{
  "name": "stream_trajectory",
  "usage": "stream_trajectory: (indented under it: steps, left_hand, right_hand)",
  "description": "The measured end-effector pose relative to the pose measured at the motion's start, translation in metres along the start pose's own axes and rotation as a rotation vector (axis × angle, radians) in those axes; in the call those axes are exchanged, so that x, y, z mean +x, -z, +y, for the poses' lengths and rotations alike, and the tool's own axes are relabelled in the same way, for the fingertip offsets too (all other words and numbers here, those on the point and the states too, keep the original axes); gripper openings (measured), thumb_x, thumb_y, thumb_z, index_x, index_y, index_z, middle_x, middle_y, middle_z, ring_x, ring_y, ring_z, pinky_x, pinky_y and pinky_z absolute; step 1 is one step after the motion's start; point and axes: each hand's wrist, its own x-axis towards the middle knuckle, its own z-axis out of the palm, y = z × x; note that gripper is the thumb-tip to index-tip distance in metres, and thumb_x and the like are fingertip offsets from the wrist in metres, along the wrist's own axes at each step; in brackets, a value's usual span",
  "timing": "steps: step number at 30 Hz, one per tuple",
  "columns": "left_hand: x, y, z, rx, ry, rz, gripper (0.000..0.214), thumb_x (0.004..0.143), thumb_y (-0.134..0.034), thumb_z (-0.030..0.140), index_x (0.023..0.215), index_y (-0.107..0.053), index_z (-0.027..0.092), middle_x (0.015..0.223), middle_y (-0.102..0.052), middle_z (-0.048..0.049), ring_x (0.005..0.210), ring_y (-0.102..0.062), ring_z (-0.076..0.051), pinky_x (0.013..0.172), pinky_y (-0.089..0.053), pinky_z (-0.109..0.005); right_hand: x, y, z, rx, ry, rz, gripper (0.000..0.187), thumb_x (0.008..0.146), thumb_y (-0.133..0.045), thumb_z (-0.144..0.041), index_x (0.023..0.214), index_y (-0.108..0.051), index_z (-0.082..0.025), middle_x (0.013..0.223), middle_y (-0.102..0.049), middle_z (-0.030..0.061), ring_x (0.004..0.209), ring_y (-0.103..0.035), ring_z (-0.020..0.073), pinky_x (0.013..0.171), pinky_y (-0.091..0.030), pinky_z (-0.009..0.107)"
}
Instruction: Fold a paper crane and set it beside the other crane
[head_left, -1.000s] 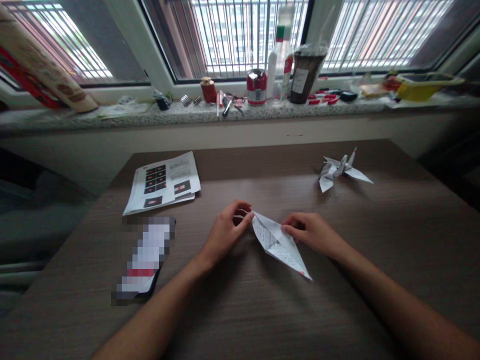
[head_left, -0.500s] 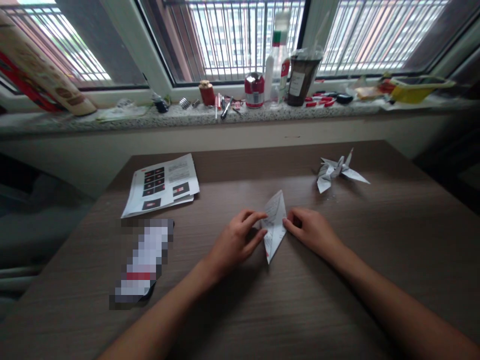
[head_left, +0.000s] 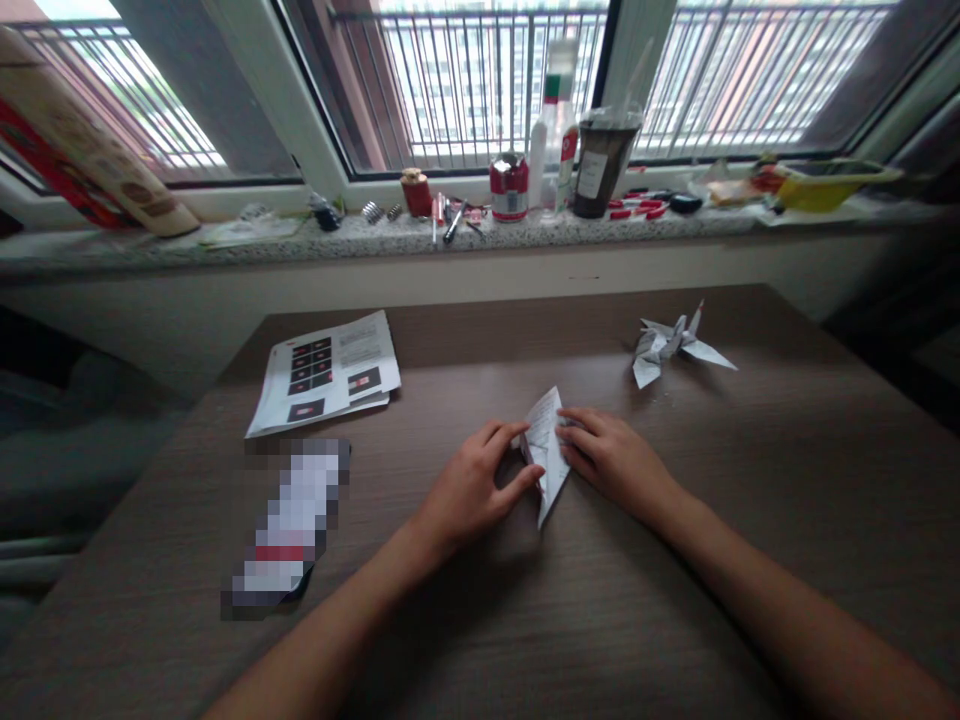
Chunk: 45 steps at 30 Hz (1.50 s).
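A folded piece of printed paper point(head_left: 550, 450), shaped like a narrow diamond, is between my hands over the middle of the table. My left hand point(head_left: 480, 478) grips its left edge, with the thumb low on the paper and the fingers higher up. From the other side, my right hand point(head_left: 611, 452) has its fingertips on the right edge. Farther back to the right stands a finished origami crane point(head_left: 675, 345) of the same kind of printed paper, touched by neither hand.
Printed sheets point(head_left: 330, 370) lie at the table's back left, with a phone point(head_left: 292, 530), its screen blurred out, nearer me. Along the windowsill point(head_left: 375, 245) stand a red can point(head_left: 509, 188), a bottle point(head_left: 555, 130), a lidded drink cup point(head_left: 600, 170) and a yellow container point(head_left: 821, 188).
My right hand's fingers have moved up and over onto the paper's right edge. The left thumb has slid slightly right and down, and the paper has turned a little.
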Motion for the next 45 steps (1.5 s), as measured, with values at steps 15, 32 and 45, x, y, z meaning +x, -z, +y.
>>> stream_trajectory:
  steps: [15, 32, 45]
  left_hand:
    - [-0.002, 0.005, 0.003, -0.073, 0.057, -0.004, 0.046, 0.096, -0.067, 0.032, 0.139, -0.056, 0.022, 0.135, -0.063, -0.0123, 0.116, -0.066, -0.027, 0.103, -0.054, -0.045]
    - [0.0, 0.008, -0.027, 0.025, 0.014, -0.022, 0.034, 0.101, -0.052, 0.013, 0.129, -0.067, 0.024, 0.123, -0.069, -0.009, 0.108, -0.068, -0.023, 0.098, -0.055, -0.04]
    - [0.003, 0.004, -0.033, 0.004, 0.06, 0.024, 0.019, 0.096, -0.065, 0.019, 0.114, -0.072, 0.021, 0.106, -0.068, -0.0058, 0.089, -0.067, -0.02, 0.086, -0.056, -0.035]
  right_hand:
    - [-0.002, 0.005, -0.033, -0.151, 0.029, -0.057, 0.029, 0.103, -0.055, -0.022, 0.127, -0.068, -0.013, 0.13, -0.07, 0.0203, 0.117, -0.067, 0.035, 0.1, -0.055, 0.051]
    - [0.015, 0.019, -0.002, -0.021, -0.057, 0.148, 0.016, 0.102, -0.059, -0.024, 0.111, -0.072, -0.021, 0.11, -0.068, 0.013, 0.103, -0.061, 0.0298, 0.09, -0.053, 0.045]
    - [0.014, 0.005, 0.016, 0.242, -0.116, -0.023, 0.016, 0.103, -0.057, -0.022, 0.106, -0.072, -0.019, 0.102, -0.071, 0.009, 0.094, -0.068, 0.0236, 0.084, -0.052, 0.035]
